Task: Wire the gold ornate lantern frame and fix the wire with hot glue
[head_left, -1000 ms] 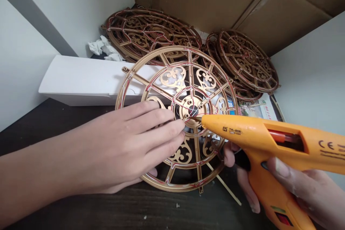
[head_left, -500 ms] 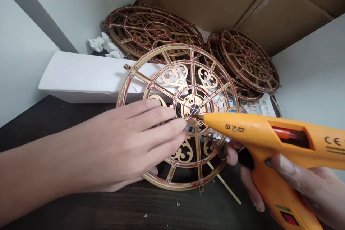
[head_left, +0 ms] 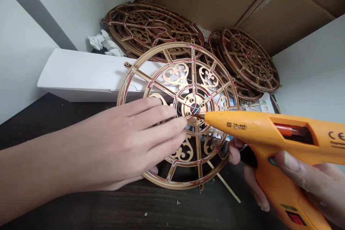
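Resting L hand (head_left: 129, 143), fingers spread flat, on gold round fretwork wheel (head_left: 185, 185); R hand (head_left: 307, 183) wrapped round orange plastic glue gun (head_left: 256, 129), nozzle (head_left: 201, 116) still at hub (head_left: 188, 105).

Gold fretwork wheel (head_left: 175, 73) with scroll patterns and red-and-white lines under my left hand (head_left: 142, 133), orange glue gun (head_left: 258, 124) in my right hand (head_left: 309, 176), darker bronze wheels (head_left: 153, 30) beyond
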{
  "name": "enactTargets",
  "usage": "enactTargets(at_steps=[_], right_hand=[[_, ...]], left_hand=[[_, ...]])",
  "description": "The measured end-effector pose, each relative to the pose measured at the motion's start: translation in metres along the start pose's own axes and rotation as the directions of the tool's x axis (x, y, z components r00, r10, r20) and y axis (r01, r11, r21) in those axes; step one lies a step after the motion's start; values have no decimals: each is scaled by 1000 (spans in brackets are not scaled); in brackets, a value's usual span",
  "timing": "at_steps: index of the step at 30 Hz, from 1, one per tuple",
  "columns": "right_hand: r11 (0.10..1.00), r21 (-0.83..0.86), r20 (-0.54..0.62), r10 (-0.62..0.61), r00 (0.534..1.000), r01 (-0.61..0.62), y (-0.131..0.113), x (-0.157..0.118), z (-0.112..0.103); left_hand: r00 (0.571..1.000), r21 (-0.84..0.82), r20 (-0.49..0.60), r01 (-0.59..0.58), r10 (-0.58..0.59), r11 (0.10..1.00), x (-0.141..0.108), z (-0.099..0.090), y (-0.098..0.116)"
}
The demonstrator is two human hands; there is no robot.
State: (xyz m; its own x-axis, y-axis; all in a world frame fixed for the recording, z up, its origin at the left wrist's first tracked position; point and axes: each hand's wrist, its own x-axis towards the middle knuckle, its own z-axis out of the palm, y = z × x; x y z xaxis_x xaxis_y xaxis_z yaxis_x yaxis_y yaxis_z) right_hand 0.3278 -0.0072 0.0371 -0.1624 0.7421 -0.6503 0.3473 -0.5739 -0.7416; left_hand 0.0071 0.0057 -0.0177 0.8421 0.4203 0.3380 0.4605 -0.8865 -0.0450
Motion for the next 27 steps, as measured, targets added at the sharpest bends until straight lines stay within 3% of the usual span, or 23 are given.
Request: enactTargets(at_steps=[6,11,18,27], right_hand=[[999,-36,15,39,999,-38,7,-1,-13],[994,56,223,-100,970,90,17,6,-27],[939,316,113,-182,977,139,33,-1,-14],[946,312,334,-201,921,94,59,16,-8]], left_hand=[[1000,-2,2,11,-11,1000,1,0,-1],[1000,-2,-2,21,-21,1000,0,0,1],[1000,-10,-10,27,-27,1000,-2,1,1],[999,-37,5,53,-52,998,-4,2,2]])
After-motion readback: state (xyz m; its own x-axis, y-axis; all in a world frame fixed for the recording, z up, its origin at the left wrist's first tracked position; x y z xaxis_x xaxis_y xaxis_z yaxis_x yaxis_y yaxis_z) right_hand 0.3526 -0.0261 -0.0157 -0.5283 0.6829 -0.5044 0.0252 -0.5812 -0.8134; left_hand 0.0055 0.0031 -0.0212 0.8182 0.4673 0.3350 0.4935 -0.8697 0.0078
